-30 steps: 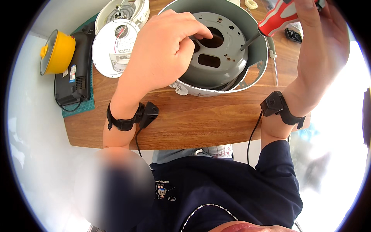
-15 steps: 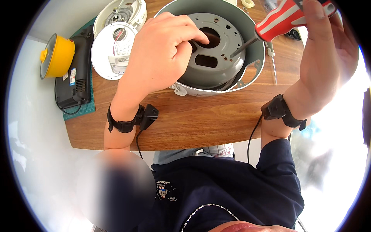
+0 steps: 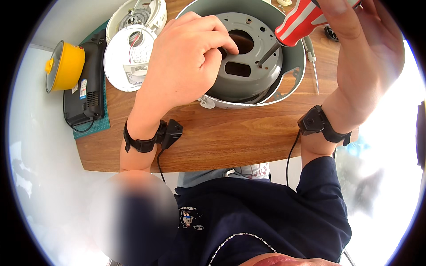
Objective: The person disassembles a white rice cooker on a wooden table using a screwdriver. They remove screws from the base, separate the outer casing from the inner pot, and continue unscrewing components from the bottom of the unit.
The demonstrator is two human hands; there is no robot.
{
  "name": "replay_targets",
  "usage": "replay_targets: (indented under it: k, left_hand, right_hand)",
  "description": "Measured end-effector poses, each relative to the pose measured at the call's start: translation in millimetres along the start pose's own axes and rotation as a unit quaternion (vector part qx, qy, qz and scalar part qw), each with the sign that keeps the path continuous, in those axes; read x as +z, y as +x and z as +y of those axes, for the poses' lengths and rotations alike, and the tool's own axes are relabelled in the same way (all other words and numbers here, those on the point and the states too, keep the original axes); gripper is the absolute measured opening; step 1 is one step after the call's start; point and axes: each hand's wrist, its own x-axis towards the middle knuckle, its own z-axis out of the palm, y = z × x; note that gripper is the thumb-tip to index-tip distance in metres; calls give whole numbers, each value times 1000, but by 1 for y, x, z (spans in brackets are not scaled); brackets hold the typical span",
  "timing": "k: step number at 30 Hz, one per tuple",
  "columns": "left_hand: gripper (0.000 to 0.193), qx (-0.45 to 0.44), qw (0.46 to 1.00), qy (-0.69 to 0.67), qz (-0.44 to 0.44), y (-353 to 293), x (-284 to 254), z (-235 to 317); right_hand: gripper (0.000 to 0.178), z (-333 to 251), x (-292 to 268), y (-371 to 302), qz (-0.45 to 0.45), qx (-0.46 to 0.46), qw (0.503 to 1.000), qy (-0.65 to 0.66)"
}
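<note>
A round grey metal housing [image 3: 253,66] lies open side up on the wooden table [image 3: 222,137]. My left hand [image 3: 186,62] reaches into it, fingertips pinched at the dark centre hole of the inner plate; what they pinch is hidden. My right hand [image 3: 364,48] grips a screwdriver with a red and white striped handle [image 3: 298,23]. Its shaft slants down left, and the tip rests on the inner plate near a screw hole.
A white round lid part [image 3: 128,57] with wires and another white part [image 3: 137,13] lie at the back left. A black device [image 3: 84,93] sits on a green mat beside a yellow cup-shaped piece [image 3: 66,66]. A thin screwdriver [image 3: 313,66] lies right of the housing.
My right hand has brought the screwdriver lower and leftward, so its tip now touches the inner plate. My left hand stays in the housing.
</note>
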Motion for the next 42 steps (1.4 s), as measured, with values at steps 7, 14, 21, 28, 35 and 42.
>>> replay_targets:
  k: [7, 14, 21, 28, 35, 42]
  left_hand:
    - [30, 3, 1000, -3, 5, 0, 1, -2]
    - [30, -4, 1000, -5, 5, 0, 2, -3]
    - [30, 0, 1000, 2, 0, 0, 1, -1]
    - [30, -1, 1000, 8, -5, 0, 0, 1]
    - [31, -3, 1000, -3, 1, 0, 0, 0]
    - [31, -2, 1000, -2, 3, -1, 0, 1]
  right_hand:
    - [48, -2, 0, -1, 5, 1, 1000, 1]
    - [48, -1, 1, -3, 1, 4, 1000, 4]
    - [47, 0, 1, -2, 1, 6, 1000, 7]
    - [47, -1, -1, -3, -5, 7, 1000, 11]
    - [47, -3, -2, 0, 9, 2, 1000, 7]
    - [47, -2, 1, 0, 7, 1, 1000, 11]
